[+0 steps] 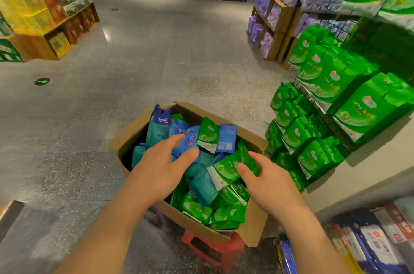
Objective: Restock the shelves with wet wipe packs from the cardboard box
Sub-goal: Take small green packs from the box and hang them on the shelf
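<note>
Head view: two bare forearms enter from the bottom edge, cut off below the elbow. The left hand (164, 163) hovers over the cardboard box (251, 232) with its fingers spread and nearly straight, the fingertips just above the blue wet wipe packs (190, 139); whether they touch is unclear. The right hand (267, 180) is apart from the left, and its thumb and fingers close around a green wet wipe pack (226, 169) at the top of the heap. The box is open and full of loose green, teal and blue packs; a tall dark blue Tempo pack (160, 121) stands at its far left corner. A red plastic stool (215, 249) under the box is mostly hidden. To the right, a wire rack of green packs (313, 139) hangs on the display; its upper part is blurred. At the lower right, shelf packs (376, 242) are smeared and cut off by the frame.
</note>
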The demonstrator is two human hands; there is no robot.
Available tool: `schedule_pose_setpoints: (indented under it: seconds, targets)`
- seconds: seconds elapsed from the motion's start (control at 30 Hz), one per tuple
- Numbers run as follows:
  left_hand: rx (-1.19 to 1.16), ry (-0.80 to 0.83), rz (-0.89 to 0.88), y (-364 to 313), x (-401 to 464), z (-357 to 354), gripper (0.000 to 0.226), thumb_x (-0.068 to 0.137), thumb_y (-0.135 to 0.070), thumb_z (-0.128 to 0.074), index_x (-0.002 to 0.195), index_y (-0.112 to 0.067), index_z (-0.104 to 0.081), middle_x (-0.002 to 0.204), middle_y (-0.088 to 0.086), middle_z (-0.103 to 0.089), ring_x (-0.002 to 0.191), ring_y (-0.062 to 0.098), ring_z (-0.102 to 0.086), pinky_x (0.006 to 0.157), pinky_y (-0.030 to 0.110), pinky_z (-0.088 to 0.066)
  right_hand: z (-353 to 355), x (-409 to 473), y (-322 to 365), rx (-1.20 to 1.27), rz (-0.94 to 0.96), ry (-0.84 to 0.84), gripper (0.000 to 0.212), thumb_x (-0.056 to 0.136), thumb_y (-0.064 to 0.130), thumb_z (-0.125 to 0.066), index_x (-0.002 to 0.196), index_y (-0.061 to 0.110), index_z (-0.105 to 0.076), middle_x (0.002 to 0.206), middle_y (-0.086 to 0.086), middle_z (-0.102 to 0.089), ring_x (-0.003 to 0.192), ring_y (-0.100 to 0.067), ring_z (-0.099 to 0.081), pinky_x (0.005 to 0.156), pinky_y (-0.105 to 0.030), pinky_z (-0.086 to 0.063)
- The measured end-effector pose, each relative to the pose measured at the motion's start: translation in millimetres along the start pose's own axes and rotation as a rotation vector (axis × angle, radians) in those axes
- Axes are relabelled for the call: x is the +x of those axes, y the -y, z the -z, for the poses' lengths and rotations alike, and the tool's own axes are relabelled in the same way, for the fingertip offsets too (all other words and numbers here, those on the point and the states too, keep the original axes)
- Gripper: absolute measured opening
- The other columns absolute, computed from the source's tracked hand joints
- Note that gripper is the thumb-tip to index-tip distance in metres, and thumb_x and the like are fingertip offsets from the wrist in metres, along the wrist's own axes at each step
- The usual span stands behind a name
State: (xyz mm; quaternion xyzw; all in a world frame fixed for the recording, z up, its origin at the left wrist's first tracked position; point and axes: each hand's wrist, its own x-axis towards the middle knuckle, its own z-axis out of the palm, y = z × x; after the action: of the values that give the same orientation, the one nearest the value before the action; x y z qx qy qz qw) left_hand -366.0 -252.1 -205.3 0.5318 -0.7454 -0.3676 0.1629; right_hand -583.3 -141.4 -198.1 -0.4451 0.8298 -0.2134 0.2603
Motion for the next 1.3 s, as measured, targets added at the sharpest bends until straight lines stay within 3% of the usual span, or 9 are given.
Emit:
schedule_pose_setpoints:
  seconds: [0.2, 0.47, 0.57, 0.8, 0.93, 1.03, 1.1, 1.2, 1.3]
  targets:
    - [-0.027, 0.019, 0.108, 13, 31, 0, 0.077, 0.079, -0.081, -0.042, 0.145, -0.04, -0.041, 0.142, -0.016, -0.05, 0.13, 0.008, -0.047, 0.109, 0.04, -0.04, -17, 48, -2, 0.045, -0.008, 0.016, 0.055, 0.097, 0.058, -0.054, 0.145, 0.03, -0.052, 0.142, 0.003, -0.06, 0.129, -0.019, -0.056, 0.101, -0.032, -0.046]
    - [-0.084, 0.057, 0.194, 50, 89, 10, 0.063, 0.088, -0.069, -0.047, 0.144, -0.04, -0.041, 0.136, -0.017, -0.055, 0.123, 0.008, -0.053, 0.106, 0.039, -0.042, -73, 114, 17, 0.246, -0.109, -0.023, 0.025, 0.098, 0.043, -0.062, 0.116, 0.026, -0.066, 0.103, 0.012, -0.067, 0.102, -0.009, -0.064, 0.083, -0.025, -0.043]
    - [-0.119, 0.085, 0.203, 65, 111, 15, 0.061, 0.086, -0.07, -0.048, 0.141, -0.043, -0.043, 0.135, -0.018, -0.056, 0.12, 0.007, -0.055, 0.105, 0.04, -0.044, -98, 140, 27, 0.268, -0.149, -0.06, 0.029, 0.097, 0.044, -0.063, 0.116, 0.022, -0.068, 0.104, 0.008, -0.069, 0.097, -0.011, -0.063, 0.081, -0.025, -0.041]
    - [-0.149, 0.185, 0.231, 113, 162, 31, 0.055, 0.09, -0.065, -0.049, 0.14, -0.042, -0.044, 0.128, -0.018, -0.058, 0.113, 0.006, -0.058, 0.101, 0.039, -0.047, -165, 215, 44, 0.251, -0.31, -0.124, 0.053, 0.092, 0.045, -0.07, 0.13, 0.009, -0.06, 0.119, -0.01, -0.062, 0.119, -0.028, -0.059, 0.091, -0.033, -0.045]
    - [-0.153, 0.22, 0.262, 141, 184, 38, 0.051, 0.091, -0.061, -0.051, 0.137, -0.04, -0.045, 0.114, -0.024, -0.06, 0.107, 0.005, -0.059, 0.096, 0.034, -0.048, -200, 248, 42, 0.214, -0.457, -0.14, 0.082, 0.072, 0.069, -0.068, 0.128, 0.009, -0.057, 0.126, -0.02, -0.059, 0.122, -0.038, -0.054, 0.104, -0.049, -0.045]
    - [-0.208, 0.189, 0.32, 164, 198, 48, 0.049, 0.09, -0.059, -0.054, 0.133, -0.038, -0.048, 0.104, -0.026, -0.06, 0.101, 0.003, -0.062, 0.09, 0.035, -0.052, -216, 264, 44, 0.125, -0.545, -0.15, 0.071, 0.074, 0.063, -0.075, 0.118, 0.011, -0.058, 0.127, -0.024, -0.055, 0.126, -0.043, -0.047, 0.11, -0.051, -0.038]
    - [-0.22, 0.167, 0.365, 175, 206, 58, 0.041, 0.094, -0.051, -0.055, 0.131, -0.034, -0.049, 0.1, -0.023, -0.061, 0.09, -0.003, -0.061, 0.075, 0.023, -0.05, -221, 272, 46, 0.121, -0.594, -0.173, 0.066, 0.074, 0.057, -0.081, 0.114, 0.012, -0.055, 0.132, -0.026, -0.046, 0.127, -0.045, -0.043, 0.112, -0.05, -0.036]
    - [-0.248, 0.152, 0.397, 187, 214, 68, 0.045, 0.096, -0.048, -0.054, 0.136, -0.028, -0.049, 0.096, -0.026, -0.058, 0.091, -0.003, -0.058, 0.077, 0.024, -0.047, -226, 277, 43, 0.17, -0.613, -0.165, 0.068, 0.071, 0.055, -0.083, 0.113, 0.011, -0.053, 0.134, -0.027, -0.04, 0.126, -0.043, -0.041, 0.108, -0.047, -0.042]
    - [-0.237, 0.166, 0.399, 190, 218, 68, 0.047, 0.094, -0.051, -0.055, 0.137, -0.032, -0.049, 0.098, -0.026, -0.06, 0.099, 0.004, -0.06, 0.088, 0.032, -0.049, -224, 278, 41, 0.253, -0.605, -0.147, 0.07, 0.064, 0.059, -0.08, 0.104, 0.011, -0.05, 0.112, -0.017, -0.052, 0.108, -0.036, -0.051, 0.085, -0.043, -0.049]
